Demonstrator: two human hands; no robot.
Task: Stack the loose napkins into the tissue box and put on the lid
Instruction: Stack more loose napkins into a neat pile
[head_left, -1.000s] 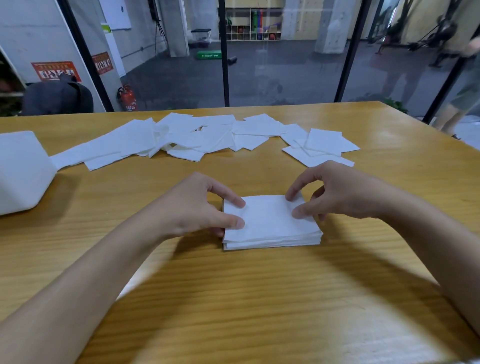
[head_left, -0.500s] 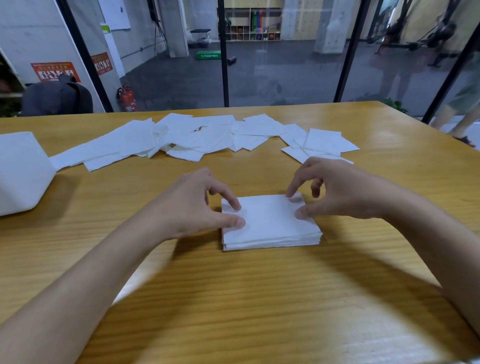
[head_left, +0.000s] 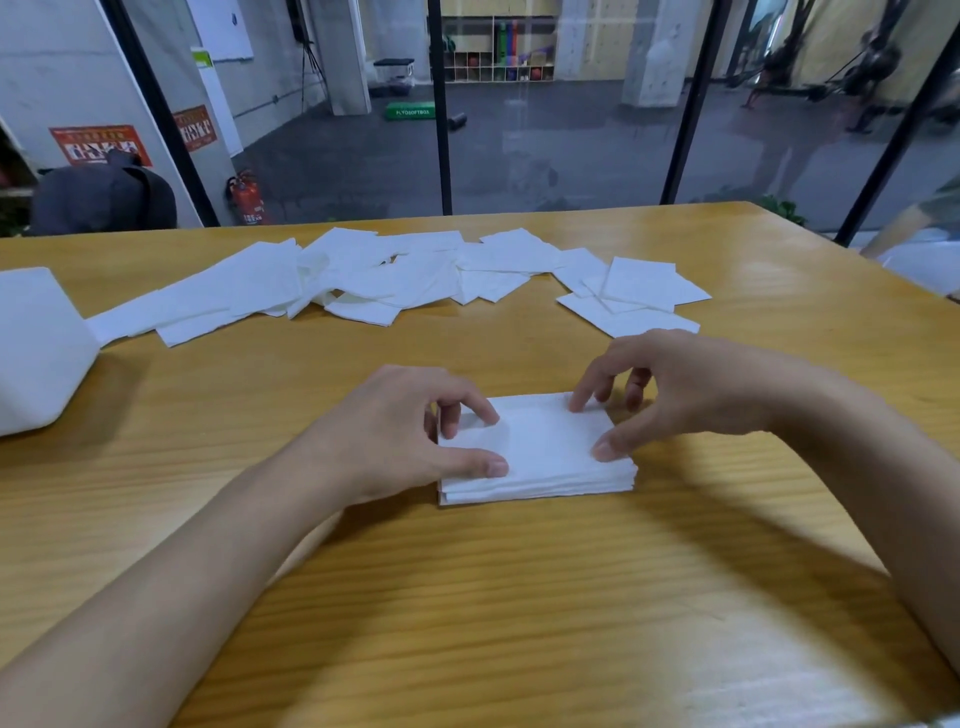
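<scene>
A neat stack of white napkins (head_left: 545, 452) lies on the wooden table (head_left: 467, 597) in front of me. My left hand (head_left: 410, 426) rests on the stack's left edge, thumb and forefinger touching the top sheet. My right hand (head_left: 670, 389) hovers at the right edge, fingertips on the far corner and thumb on the near corner. Several loose napkins (head_left: 374, 275) lie scattered across the far part of the table, with a smaller group (head_left: 634, 296) at the right. A white tissue box (head_left: 36, 348) stands at the left edge, partly cut off. No lid is recognisable.
Beyond the table's far edge stand black window frames (head_left: 441, 130) and glass, with a gym floor behind. A dark chair back (head_left: 104, 192) is at the far left. Something white (head_left: 930, 260) shows past the table's right edge.
Both hands have shifted slightly on the stack: the fingers lifted and curled, the right hand rose a little, and the stack stays in place.
</scene>
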